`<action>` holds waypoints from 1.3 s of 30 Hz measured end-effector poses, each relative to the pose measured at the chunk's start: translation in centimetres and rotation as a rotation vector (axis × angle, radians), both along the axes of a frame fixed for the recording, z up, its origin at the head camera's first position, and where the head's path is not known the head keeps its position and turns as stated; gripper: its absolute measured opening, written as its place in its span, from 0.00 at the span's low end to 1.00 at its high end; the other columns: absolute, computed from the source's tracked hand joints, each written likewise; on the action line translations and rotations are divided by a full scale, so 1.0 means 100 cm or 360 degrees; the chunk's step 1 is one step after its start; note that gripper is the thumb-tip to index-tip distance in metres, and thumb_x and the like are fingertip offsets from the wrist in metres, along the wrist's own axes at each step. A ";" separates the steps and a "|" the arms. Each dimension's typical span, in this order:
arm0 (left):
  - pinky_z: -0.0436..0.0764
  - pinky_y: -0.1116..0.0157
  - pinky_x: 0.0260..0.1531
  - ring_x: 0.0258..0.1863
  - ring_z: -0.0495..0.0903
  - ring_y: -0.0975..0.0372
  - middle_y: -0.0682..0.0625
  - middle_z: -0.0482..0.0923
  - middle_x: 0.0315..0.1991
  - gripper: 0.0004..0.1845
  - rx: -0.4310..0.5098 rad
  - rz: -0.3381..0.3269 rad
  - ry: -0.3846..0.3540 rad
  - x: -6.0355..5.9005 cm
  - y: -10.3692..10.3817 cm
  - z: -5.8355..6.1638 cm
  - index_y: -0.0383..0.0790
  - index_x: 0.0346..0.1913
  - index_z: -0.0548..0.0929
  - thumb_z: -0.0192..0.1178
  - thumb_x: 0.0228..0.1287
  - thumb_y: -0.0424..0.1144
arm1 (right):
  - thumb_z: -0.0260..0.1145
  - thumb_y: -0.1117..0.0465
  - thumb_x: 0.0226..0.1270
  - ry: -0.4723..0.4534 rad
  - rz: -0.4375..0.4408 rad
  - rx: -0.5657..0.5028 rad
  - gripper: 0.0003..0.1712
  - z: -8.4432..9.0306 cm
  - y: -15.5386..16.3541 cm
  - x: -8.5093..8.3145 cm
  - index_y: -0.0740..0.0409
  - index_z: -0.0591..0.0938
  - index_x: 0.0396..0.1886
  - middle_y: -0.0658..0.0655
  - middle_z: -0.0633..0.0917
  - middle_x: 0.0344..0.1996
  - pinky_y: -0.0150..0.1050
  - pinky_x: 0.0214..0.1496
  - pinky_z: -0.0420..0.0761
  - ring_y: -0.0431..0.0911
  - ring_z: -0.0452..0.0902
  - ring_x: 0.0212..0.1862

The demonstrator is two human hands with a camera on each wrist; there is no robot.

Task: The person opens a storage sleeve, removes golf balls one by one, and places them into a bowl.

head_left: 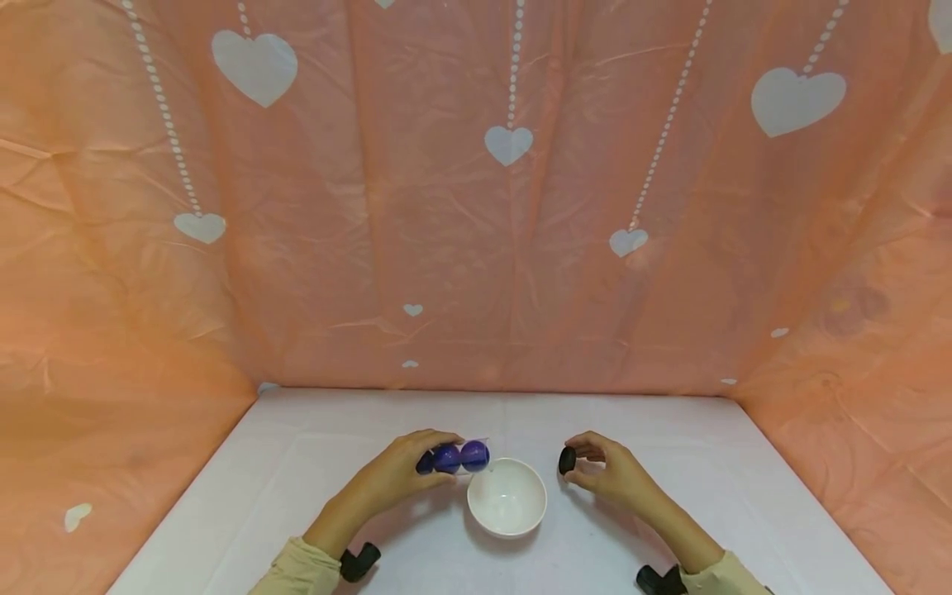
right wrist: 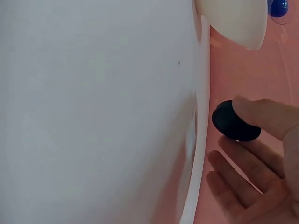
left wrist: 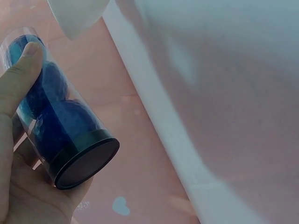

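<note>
I see an orange sheet (head_left: 446, 248) behind the white tabletop (head_left: 632, 421). The left hand (head_left: 407, 467) and right hand (head_left: 610, 471) are apart, on either side of a white bowl (head_left: 507, 529) at lower centre; the left grips a clear tube (left wrist: 60, 112) with bluish balls (head_left: 448, 458), the right pinches a black cap (head_left: 568, 460).

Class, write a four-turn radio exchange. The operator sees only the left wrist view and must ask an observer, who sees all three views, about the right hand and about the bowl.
Operator: I have the left hand gripping a clear tube with blue balls inside. What is the right hand doing?
Observer: The right hand is pinching a small black cap between thumb and fingers.
Operator: Just a piece of the white bowl shows at my top edge. Where does it stand?
Observer: On the table, between the person's two hands.
</note>
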State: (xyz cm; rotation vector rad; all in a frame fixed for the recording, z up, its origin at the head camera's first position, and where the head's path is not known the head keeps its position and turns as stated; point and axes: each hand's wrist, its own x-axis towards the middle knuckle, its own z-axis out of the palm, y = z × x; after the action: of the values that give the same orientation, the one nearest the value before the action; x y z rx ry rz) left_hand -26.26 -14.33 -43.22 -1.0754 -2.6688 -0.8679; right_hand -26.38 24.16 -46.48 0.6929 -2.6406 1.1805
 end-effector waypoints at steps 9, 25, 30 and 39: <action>0.83 0.45 0.63 0.61 0.84 0.49 0.44 0.86 0.61 0.27 0.0005 0.0006 -0.0053 0.001 0.001 -0.001 0.41 0.68 0.82 0.75 0.69 0.41 | 0.83 0.59 0.64 -0.0113 0.0061 0.0090 0.25 -0.001 0.003 0.000 0.63 0.85 0.57 0.54 0.90 0.49 0.50 0.59 0.87 0.53 0.88 0.52; 0.83 0.45 0.62 0.62 0.84 0.48 0.45 0.85 0.62 0.27 -0.0005 0.0035 0.0024 0.003 0.001 -0.001 0.44 0.67 0.83 0.76 0.68 0.45 | 0.85 0.60 0.59 -0.0137 -0.0070 0.0245 0.22 0.005 0.004 0.005 0.61 0.86 0.50 0.52 0.88 0.46 0.52 0.57 0.86 0.52 0.85 0.50; 0.83 0.46 0.63 0.63 0.84 0.49 0.46 0.85 0.63 0.27 -0.0004 0.0038 0.0012 0.003 0.002 -0.001 0.44 0.68 0.83 0.76 0.68 0.44 | 0.85 0.61 0.58 -0.0135 -0.0077 0.0246 0.22 0.005 0.006 0.006 0.62 0.86 0.48 0.54 0.88 0.46 0.54 0.58 0.86 0.56 0.85 0.52; 0.83 0.45 0.63 0.63 0.84 0.49 0.46 0.85 0.63 0.28 -0.0009 0.0041 0.0002 0.003 0.001 0.000 0.45 0.68 0.83 0.75 0.69 0.47 | 0.87 0.62 0.54 -0.0099 -0.0146 0.0297 0.22 0.003 0.006 0.007 0.61 0.87 0.46 0.55 0.86 0.45 0.57 0.58 0.84 0.56 0.83 0.51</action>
State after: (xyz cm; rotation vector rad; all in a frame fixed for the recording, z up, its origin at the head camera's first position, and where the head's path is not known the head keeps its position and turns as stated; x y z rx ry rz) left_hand -25.94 -14.20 -43.24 -1.0404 -2.6791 -0.8554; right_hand -25.67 24.75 -46.13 0.5648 -2.8275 0.9551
